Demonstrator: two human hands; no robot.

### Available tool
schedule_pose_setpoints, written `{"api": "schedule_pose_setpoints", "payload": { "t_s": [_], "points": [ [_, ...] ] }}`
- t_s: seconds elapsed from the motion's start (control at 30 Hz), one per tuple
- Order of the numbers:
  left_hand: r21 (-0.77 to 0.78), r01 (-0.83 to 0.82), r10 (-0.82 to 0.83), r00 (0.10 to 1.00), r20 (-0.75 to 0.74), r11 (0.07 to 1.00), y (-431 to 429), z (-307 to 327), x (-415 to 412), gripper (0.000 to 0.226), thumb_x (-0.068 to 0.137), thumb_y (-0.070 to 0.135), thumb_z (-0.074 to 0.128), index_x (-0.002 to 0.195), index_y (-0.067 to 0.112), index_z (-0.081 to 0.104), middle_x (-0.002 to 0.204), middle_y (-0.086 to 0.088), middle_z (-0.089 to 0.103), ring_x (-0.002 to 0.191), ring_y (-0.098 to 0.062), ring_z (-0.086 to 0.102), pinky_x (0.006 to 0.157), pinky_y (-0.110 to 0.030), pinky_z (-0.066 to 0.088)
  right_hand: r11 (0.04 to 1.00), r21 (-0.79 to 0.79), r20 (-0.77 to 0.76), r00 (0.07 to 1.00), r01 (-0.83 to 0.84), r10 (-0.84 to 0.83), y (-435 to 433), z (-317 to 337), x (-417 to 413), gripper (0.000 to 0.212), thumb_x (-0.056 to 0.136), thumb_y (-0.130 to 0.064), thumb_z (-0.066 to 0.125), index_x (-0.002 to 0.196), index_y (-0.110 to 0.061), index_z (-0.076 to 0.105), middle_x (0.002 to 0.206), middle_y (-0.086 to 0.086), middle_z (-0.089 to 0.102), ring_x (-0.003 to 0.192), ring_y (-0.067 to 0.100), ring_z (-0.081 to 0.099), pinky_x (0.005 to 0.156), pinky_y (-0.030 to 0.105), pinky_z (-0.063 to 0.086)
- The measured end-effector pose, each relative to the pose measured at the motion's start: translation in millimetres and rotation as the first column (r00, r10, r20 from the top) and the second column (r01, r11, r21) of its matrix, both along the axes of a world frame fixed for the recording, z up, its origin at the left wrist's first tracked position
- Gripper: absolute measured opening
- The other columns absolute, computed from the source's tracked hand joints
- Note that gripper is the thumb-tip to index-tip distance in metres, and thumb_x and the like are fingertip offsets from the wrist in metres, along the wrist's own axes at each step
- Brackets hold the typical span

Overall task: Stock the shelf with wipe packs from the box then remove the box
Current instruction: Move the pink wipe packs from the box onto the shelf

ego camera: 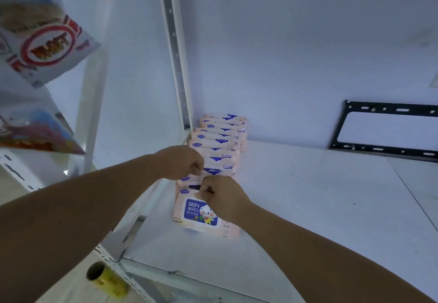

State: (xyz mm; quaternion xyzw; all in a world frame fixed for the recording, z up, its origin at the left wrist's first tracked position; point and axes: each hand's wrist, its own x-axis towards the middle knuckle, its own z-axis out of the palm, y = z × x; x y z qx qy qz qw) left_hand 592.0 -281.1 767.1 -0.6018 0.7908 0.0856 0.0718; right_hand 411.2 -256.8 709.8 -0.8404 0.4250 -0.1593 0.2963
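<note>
Two bare forearms come into view from the lower edge, one on each side of the row of wipe packs (218, 151). No sleeve, watch, ring or glove shows on either. The left hand (182, 161), on the side of that row nearer the shelf post, has short plain nails. The right hand (222, 198), nearer the front pack, shows rounded knuckles and unpainted nails.

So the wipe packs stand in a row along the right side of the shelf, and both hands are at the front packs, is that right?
Not quite. The head view shows the row of wipe packs along the left side of the shelf, against the upright post. The left hand and right hand are indeed at the front packs.
</note>
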Motion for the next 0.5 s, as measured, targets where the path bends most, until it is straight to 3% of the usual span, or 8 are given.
{"api": "schedule_pose_setpoints", "payload": {
  "t_s": [0.07, 0.2, 0.37, 0.5],
  "points": [
    [-0.036, -0.001, 0.002, 0.999, 0.038, 0.999, -5.3, -0.4, 8.0, 0.015, 0.096, 0.027, 0.061, 0.106, 0.025, 0.071, 0.105, 0.007, 0.072, 0.093, -0.012, 0.062, 0.093, -0.029, 0.051, 1.000, -0.015, 0.005, 1.000, 0.012, -0.011, -4.8, -2.9, 7.9, 0.015, 0.096, -0.028, 0.063, 0.087, -0.016, 0.063, 0.102, 0.004, 0.074, 0.087, 0.018, 0.067, 0.071, 0.023, 0.054],
    [-0.139, -0.040, 0.050, 0.996, 0.068, 0.989, -13.0, -4.6, 18.3, 0.022, 0.096, 0.024, 0.057, 0.111, 0.031, 0.071, 0.113, 0.012, 0.071, 0.100, -0.011, 0.061, 0.091, -0.029, 0.050, 0.999, -0.039, 0.002, 1.000, 0.009, -0.009, -14.9, -2.7, 22.5, 0.019, 0.096, -0.031, 0.063, 0.095, -0.012, 0.067, 0.102, 0.004, 0.074, 0.088, 0.018, 0.068, 0.083, 0.035, 0.060],
    [-0.210, -0.053, 0.067, 0.996, 0.060, 0.976, -17.8, -9.6, 16.4, 0.024, 0.097, 0.023, 0.056, 0.113, 0.031, 0.073, 0.110, 0.011, 0.071, 0.094, -0.013, 0.063, 0.087, -0.030, 0.052, 0.999, -0.049, -0.001, 1.000, 0.014, -0.014, -21.1, 0.3, 33.9, 0.018, 0.095, -0.030, 0.064, 0.097, -0.014, 0.071, 0.098, 0.004, 0.074, 0.086, 0.017, 0.067, 0.083, 0.035, 0.060],
    [-0.210, -0.097, 0.103, 0.994, 0.018, 0.973, -16.8, -10.9, 15.1, 0.019, 0.096, 0.035, 0.059, 0.106, 0.029, 0.075, 0.102, 0.009, 0.067, 0.087, -0.013, 0.062, 0.084, -0.032, 0.055, 0.996, -0.091, -0.042, 0.999, 0.024, -0.028, -21.4, 2.1, 31.7, 0.018, 0.096, -0.031, 0.062, 0.100, -0.017, 0.072, 0.099, 0.001, 0.074, 0.087, 0.015, 0.067, 0.084, 0.030, 0.058]
  ]
}}
